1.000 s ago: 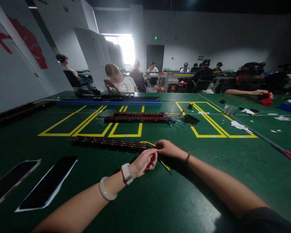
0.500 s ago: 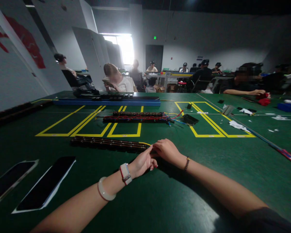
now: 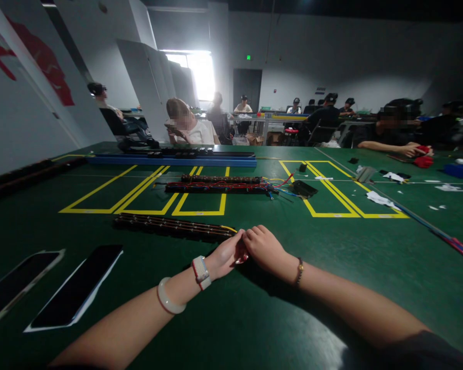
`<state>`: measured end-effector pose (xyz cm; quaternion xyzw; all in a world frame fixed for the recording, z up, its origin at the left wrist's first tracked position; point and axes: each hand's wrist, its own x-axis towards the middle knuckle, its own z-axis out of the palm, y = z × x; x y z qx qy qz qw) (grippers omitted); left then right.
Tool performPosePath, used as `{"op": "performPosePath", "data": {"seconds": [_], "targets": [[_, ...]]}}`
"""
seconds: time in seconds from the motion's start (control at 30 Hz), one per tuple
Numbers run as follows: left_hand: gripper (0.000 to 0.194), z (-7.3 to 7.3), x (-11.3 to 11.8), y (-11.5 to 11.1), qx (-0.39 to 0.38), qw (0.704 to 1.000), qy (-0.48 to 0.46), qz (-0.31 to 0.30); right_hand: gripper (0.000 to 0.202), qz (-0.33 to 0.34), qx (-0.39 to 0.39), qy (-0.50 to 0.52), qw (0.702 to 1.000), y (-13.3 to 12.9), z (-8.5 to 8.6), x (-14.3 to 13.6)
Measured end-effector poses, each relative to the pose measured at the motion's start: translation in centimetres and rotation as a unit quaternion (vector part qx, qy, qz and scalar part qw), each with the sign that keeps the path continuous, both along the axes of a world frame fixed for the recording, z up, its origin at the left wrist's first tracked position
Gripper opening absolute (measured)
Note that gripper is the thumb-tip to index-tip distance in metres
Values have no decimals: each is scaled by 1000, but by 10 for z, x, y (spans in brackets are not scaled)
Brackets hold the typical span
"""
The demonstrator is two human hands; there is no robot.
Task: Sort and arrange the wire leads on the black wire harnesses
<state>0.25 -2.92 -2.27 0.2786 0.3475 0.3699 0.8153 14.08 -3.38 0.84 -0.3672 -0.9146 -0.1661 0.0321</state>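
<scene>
Both hands meet at the right end of a long dark strip (image 3: 173, 226) lined with thin copper-coloured rods, which lies on the green table. A short yellow wire (image 3: 228, 228) runs from that end toward my fingertips. My left hand (image 3: 226, 255), wearing a watch (image 3: 201, 273) and a pale bangle (image 3: 170, 297) on its wrist, is closed, its fingers curled inward. Against its thumb presses my right hand (image 3: 265, 248), also closed, with knuckles up and a beaded bracelet (image 3: 300, 271) behind. Whatever sits between the fingers is hidden.
Two phones (image 3: 79, 288) (image 3: 19, 282) lie at the left. Beyond the strip is a wired black assembly (image 3: 219, 188), with a black box-like part (image 3: 304, 189) beside it. A blue rail (image 3: 170, 160) lies farther back. Paper scraps (image 3: 381, 199) and cables (image 3: 447, 239) are at right. Several people sit beyond.
My left fingers have curled in under the right hand, and the right hand has closed more tightly over them. The strip has stayed in place.
</scene>
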Motion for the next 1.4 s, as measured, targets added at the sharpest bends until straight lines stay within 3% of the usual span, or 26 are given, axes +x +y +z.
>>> {"op": "performPosePath", "data": {"seconds": [0.27, 0.63, 0.8, 0.97, 1.2, 1.4], "targets": [[28, -4, -3, 1, 19, 1000, -12, -9, 21, -81, -65, 93, 990, 4, 27, 11], [28, -3, -4, 1, 5, 999, -28, -27, 14, -106, -130, 30, 985, 2, 25, 8], [28, 1, -3, -5, 36, 999, -23, -25, 14, -136, -81, 46, 986, 12, 28, 13], [9, 5, -1, -10, 66, 996, 25, -48, 9, -97, -56, 46, 993, 32, 13, 22], [14, 7, 0, -14, 109, 989, 66, -79, 17, -25, -47, 44, 998, 44, -17, 29], [15, 1, -2, -10, 92, 993, 49, -59, 21, -12, -48, 71, 996, 47, -23, 30]]}}
